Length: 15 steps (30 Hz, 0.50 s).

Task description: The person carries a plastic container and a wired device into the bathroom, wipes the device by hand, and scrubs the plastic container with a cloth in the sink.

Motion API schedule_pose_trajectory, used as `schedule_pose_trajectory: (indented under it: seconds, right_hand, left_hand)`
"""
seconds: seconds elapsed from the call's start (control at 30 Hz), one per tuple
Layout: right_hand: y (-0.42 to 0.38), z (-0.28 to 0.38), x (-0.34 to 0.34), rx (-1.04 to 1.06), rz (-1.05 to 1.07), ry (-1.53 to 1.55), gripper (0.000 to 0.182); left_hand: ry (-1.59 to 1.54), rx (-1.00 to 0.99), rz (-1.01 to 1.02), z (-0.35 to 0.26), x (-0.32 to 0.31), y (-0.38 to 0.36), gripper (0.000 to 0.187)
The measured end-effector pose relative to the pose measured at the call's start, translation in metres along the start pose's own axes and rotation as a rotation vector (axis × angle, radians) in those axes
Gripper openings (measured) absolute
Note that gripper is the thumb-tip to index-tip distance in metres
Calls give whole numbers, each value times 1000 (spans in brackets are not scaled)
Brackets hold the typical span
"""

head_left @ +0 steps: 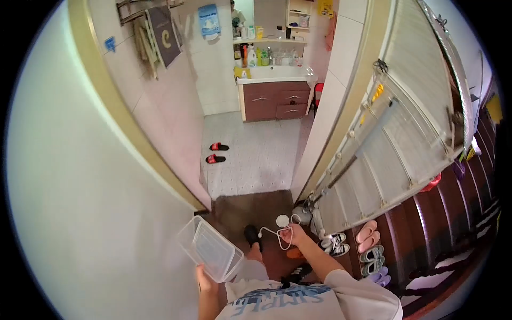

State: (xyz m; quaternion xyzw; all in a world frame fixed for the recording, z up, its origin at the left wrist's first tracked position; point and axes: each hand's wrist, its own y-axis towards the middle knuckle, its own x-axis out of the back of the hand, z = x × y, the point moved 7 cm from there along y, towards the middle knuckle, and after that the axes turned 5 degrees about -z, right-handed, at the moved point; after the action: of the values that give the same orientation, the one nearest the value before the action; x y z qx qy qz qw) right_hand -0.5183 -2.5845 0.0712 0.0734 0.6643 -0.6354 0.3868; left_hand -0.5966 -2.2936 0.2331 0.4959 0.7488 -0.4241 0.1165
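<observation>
My left hand point(204, 277) grips the near end of a clear plastic container point(214, 247), a rectangular box held tilted in front of the wall, its inside bare. In my right hand point(294, 235) is a looped white cord point(270, 230), with the fingers closed around it. A round white disc point(282, 220) shows just beyond those fingers, and one end of the cord hangs out to the left over my dark shoe point(253, 234).
A brown mat point(250, 205) lies across the bathroom doorway. Red-and-black slippers point(216, 159) rest on the tiles before a sink cabinet point(274, 100). To the right stand a folded, cloth-covered panel point(384, 144) and several pairs of shoes point(368, 237) beside stair railings.
</observation>
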Motion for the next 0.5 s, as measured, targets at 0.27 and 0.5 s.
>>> schedule_pose_trajectory:
  seconds: [0.27, 0.5]
  right_hand:
    - [90, 112, -102, -68, 46, 90, 25]
    - [152, 207, -203, -75, 306, 227, 31]
  left_hand:
    - [21, -127, 307, -17, -133, 247, 52]
    - [167, -16, 222, -22, -279, 406, 48]
